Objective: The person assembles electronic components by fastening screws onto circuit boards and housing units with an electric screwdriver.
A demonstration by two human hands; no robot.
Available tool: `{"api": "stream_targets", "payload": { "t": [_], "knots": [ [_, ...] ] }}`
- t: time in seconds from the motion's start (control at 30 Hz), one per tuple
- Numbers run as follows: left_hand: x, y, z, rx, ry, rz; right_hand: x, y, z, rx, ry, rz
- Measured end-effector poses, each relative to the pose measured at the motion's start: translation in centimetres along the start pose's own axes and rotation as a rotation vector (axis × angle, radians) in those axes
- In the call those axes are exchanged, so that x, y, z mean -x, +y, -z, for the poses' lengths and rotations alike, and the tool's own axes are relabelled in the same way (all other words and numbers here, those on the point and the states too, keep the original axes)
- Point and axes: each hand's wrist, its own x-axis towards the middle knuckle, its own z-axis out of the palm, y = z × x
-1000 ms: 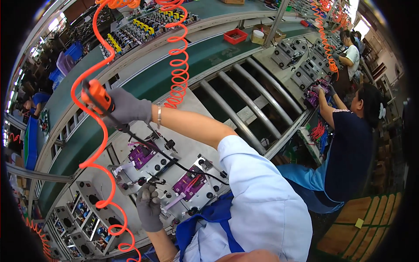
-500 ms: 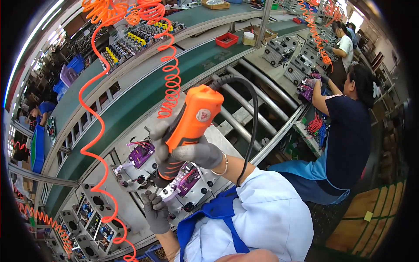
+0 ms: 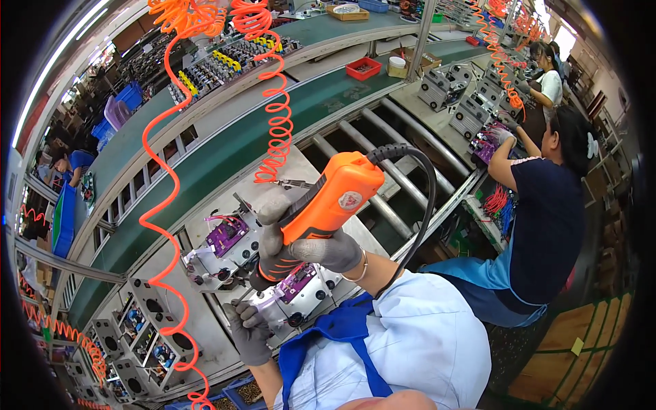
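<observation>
My right hand (image 3: 326,251), in a grey glove, is wrapped round an orange and black electric screwdriver (image 3: 335,193) with a black cable at its top. Its dark lower end points down over a metal panel (image 3: 316,295) that carries a purple circuit board (image 3: 296,281). The tool hides part of this panel, and I cannot tell whether the tip touches it. Beside the panel's left edge is my left hand (image 3: 249,333), also gloved, its fingers curled closed; anything in them is hidden. A second metal panel with a purple circuit board (image 3: 227,237) lies just beyond.
Orange coiled hoses (image 3: 174,184) hang at the left. Beyond the bench run metal rollers (image 3: 383,208) and a green conveyor belt (image 3: 321,102) with a red bin (image 3: 363,68). Metal-cased units (image 3: 147,307) stand at lower left. A co-worker (image 3: 547,205) works at the right.
My right hand and the screwdriver have shifted right and slightly down, tilting a little more. My left hand stays curled near the panel's edge. The whole view has shifted slightly.
</observation>
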Motion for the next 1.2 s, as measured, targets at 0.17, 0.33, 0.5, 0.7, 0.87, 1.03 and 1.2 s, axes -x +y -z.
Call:
{"api": "stream_targets", "payload": {
  "t": [0.17,0.33,0.5,0.7,0.87,1.03,1.2],
  "knots": [
    [0.2,0.4,-0.1,-0.062,0.017,-0.027,-0.2,-0.1,0.1,0.017,0.003,0.004],
    [-0.2,0.3,-0.1,-0.106,-0.007,0.003,0.0,-0.7,0.2,-0.045,0.089,0.035],
    [0.0,-0.3,-0.7,-0.055,0.076,-0.009,0.1,-1.0,0.3,-0.028,0.063,-0.01],
    [-0.3,-1.0,-1.1,-0.596,0.178,-0.02,-1.4,0.2,-1.1,0.292,0.14,0.086],
    [-1.0,-1.7,0.1,-0.412,0.159,-0.109,-4.0,2.6,-0.5,0.516,0.148,0.285],
    [1.0,-0.9,2.1,-0.342,0.138,-0.155,-6.5,6.7,0.5,0.681,0.094,0.109],
    [1.6,-0.6,1.8,-0.525,0.118,-0.149,-9.4,13.0,0.0,0.588,0.034,-0.041]
  ]
}}
